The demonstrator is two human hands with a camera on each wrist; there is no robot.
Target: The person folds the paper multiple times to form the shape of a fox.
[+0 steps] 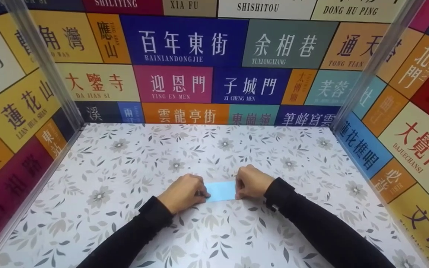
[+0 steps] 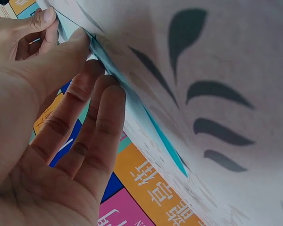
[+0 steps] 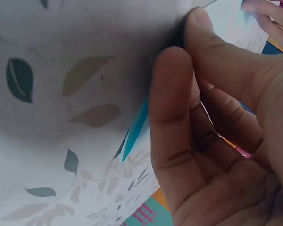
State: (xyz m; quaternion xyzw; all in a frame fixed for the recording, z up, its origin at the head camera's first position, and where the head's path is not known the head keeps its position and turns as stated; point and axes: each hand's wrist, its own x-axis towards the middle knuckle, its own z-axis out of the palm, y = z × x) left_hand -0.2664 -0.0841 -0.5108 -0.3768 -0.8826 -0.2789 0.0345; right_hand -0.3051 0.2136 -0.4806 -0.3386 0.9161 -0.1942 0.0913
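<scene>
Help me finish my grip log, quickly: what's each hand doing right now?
Left hand: closed, pinching the left end of the light-blue paper.
Right hand: closed, pinching the right end of the same paper.

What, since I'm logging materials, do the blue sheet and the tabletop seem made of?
Sheet: probably paper, smooth; its edges look thin and straight.
Tabletop: perhaps printed film or paper, mostly matte; the flat floral pattern shows little glare. What lies underneath is hidden.
</scene>
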